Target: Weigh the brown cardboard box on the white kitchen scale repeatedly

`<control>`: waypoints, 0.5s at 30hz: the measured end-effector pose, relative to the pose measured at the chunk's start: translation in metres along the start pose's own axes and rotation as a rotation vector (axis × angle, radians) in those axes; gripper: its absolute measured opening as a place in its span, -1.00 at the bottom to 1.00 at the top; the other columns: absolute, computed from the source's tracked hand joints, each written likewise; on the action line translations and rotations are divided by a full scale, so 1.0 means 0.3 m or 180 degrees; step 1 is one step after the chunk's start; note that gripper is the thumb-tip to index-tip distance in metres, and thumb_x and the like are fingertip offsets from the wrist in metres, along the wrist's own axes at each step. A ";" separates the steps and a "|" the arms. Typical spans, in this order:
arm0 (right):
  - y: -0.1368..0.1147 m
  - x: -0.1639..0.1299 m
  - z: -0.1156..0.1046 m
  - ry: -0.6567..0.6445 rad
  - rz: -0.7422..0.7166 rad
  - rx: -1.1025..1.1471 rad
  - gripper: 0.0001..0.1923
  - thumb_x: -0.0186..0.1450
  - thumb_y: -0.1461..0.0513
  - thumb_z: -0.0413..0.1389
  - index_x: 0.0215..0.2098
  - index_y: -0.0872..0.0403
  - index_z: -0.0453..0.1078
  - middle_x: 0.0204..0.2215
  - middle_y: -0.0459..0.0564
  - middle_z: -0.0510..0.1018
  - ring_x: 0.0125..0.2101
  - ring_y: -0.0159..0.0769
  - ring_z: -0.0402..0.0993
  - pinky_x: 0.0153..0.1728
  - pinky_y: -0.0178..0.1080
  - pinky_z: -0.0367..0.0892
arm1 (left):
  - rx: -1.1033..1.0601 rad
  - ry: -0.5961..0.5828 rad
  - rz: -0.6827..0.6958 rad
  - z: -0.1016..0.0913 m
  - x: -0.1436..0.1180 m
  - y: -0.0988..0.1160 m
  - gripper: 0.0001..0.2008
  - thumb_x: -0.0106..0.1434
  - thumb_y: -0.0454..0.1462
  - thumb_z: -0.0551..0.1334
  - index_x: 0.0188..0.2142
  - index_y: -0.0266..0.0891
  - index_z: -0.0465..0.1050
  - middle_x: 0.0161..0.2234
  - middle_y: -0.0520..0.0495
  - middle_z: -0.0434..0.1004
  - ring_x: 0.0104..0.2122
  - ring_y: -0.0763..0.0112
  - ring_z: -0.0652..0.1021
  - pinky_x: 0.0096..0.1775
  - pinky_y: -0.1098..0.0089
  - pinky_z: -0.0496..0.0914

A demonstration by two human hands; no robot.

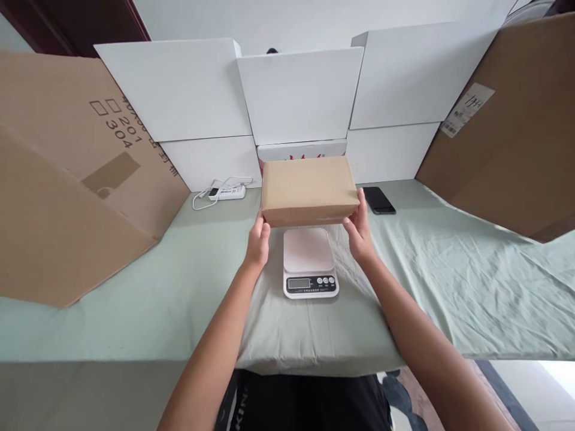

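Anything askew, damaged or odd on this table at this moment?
Nothing damaged or spilled. The brown box, held between the left hand and right hand, looks intact. The scale sits square, though the green cloth is wrinkled, and the white charger cable lies loosely looped.

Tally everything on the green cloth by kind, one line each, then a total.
Small brown box, held by left hand and right hand: 1
Kitchen scale: 1
Black phone: 1
White charger with cable: 1
Total: 4
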State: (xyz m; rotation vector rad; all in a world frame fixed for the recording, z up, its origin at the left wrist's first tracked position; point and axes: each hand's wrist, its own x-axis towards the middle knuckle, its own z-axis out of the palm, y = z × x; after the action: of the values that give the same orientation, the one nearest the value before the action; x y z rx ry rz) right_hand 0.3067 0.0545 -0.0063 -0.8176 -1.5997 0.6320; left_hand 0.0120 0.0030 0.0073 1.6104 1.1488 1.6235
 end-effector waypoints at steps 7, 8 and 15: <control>-0.064 -0.189 -0.069 -0.0261 -0.0649 -0.0792 -0.07 0.57 -0.17 0.11 0.74 -0.27 -0.20 0.61 0.20 0.24 0.47 0.20 0.40 0.27 0.22 0.59 | 0.0399 -0.0134 -0.0087 -0.066 -0.237 0.096 -0.20 0.55 0.34 0.01 0.38 -0.18 0.47 0.32 -0.34 0.64 0.35 -0.14 0.59 0.22 0.07 0.51; -0.064 -0.209 -0.071 -0.0289 -0.0708 -0.0827 -0.07 0.58 -0.16 0.11 0.74 -0.26 -0.20 0.58 0.21 0.27 0.44 0.19 0.43 0.23 0.20 0.60 | 0.0447 -0.0128 -0.0082 -0.072 -0.262 0.095 -0.20 0.55 0.34 0.00 0.37 -0.19 0.47 0.30 -0.35 0.65 0.32 -0.14 0.61 0.20 0.07 0.51; -0.061 -0.249 -0.058 -0.0224 -0.0803 -0.0854 -0.12 0.60 -0.13 0.09 0.73 -0.32 -0.20 0.51 0.21 0.33 0.30 0.13 0.52 0.03 0.07 0.64 | 0.0774 -0.0040 -0.0113 -0.061 -0.315 0.103 -0.14 0.53 0.38 -0.05 0.40 -0.19 0.44 0.22 -0.36 0.69 0.19 -0.13 0.67 0.12 0.04 0.55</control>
State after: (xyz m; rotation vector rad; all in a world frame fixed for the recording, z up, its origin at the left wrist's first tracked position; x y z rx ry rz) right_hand 0.3270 -0.0164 -0.0340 -0.7766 -1.8421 0.2715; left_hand 0.0095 -0.0966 -0.0100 1.7353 1.4050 1.4950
